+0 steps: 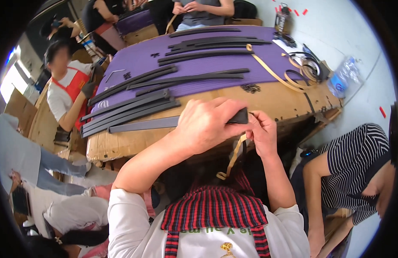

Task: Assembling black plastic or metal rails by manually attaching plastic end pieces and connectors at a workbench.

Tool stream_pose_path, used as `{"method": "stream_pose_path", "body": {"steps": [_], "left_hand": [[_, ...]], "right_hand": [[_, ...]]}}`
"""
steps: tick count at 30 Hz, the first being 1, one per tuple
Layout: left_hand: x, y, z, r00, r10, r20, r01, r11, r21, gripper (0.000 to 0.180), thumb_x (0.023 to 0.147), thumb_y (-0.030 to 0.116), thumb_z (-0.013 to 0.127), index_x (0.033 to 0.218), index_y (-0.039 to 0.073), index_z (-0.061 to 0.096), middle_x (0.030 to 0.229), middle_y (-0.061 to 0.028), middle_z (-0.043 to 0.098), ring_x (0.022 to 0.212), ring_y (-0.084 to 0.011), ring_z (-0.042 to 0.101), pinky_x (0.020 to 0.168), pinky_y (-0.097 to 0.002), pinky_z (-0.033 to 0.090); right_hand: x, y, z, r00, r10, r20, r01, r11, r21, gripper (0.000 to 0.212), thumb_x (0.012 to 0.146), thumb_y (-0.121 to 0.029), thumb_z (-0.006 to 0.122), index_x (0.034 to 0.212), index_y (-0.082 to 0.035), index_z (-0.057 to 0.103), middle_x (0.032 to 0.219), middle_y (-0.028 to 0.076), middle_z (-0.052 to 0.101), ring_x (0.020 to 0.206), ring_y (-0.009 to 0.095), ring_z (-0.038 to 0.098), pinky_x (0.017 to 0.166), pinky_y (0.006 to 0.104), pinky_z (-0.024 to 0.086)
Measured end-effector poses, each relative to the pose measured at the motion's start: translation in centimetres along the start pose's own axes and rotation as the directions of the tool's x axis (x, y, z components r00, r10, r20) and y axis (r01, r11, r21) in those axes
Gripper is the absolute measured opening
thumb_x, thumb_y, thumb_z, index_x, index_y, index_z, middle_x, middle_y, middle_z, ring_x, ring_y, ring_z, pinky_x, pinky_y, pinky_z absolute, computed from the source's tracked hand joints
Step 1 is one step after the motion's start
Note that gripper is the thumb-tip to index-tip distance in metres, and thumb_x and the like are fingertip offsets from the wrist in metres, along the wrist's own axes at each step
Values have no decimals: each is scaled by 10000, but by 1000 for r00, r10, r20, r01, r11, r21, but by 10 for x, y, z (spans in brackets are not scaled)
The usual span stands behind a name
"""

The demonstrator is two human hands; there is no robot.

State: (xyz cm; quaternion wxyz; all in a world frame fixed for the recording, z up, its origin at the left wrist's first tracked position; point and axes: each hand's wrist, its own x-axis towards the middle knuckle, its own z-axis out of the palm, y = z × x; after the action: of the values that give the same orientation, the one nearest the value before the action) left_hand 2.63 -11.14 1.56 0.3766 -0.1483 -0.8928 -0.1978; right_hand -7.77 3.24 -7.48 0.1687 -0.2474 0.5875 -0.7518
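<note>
My left hand (203, 124) is wrapped round a long dark grey bar (143, 124), whose far end lies over the cardboard edge to the left. The bar's black near end (238, 116) sticks out between my left thumb and fingers. My right hand (264, 131) is closed in a pinch right at that end. From its fingertips a narrow tan strip (233, 160) hangs down and curls at the bottom. Whether the strip is fixed to the bar is hidden by my fingers. More dark bars (134, 109) lie side by side just beyond my left hand.
A purple mat (207, 88) covers the cardboard-topped table (276, 103), with several black bars. At right lie a coiled tan strip (300, 77), a plastic bottle (343, 79) and small black pieces (250, 88). A person in a striped top (351, 159) sits close on the right; others sit around.
</note>
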Motion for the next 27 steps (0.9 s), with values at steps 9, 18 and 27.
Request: {"method": "stream_pose_path", "body": {"steps": [9, 18, 27], "left_hand": [[-6, -6, 26, 982, -132, 133, 128, 991, 43, 297, 638, 188, 763, 851, 47, 611, 699, -123, 616, 604, -309, 596, 524, -342, 488], [-8, -17, 45, 959, -217, 181, 186, 967, 172, 229, 641, 157, 712, 759, 49, 549, 691, -114, 581, 625, -338, 574, 545, -408, 467], [-9, -15, 37, 960, -178, 216, 140, 974, 179, 259, 677, 226, 696, 752, 59, 512, 666, -101, 568, 594, -331, 576, 502, -426, 456]], "right_hand": [[-18, -52, -12, 925, -378, 49, 378, 926, 1, 499, 784, 32, 618, 1232, -51, 414, 870, 67, 590, 646, 71, 541, 556, 191, 453], [-2, -25, -12, 822, -542, 178, 545, 838, 35, 733, 729, 81, 640, 1348, -49, 270, 1046, 155, 580, 830, 141, 569, 735, 256, 481], [13, -36, -7, 525, -714, 463, 851, 429, -303, 514, 666, 19, 734, 1124, -16, 502, 953, 115, 627, 838, 205, 604, 747, 293, 492]]}}
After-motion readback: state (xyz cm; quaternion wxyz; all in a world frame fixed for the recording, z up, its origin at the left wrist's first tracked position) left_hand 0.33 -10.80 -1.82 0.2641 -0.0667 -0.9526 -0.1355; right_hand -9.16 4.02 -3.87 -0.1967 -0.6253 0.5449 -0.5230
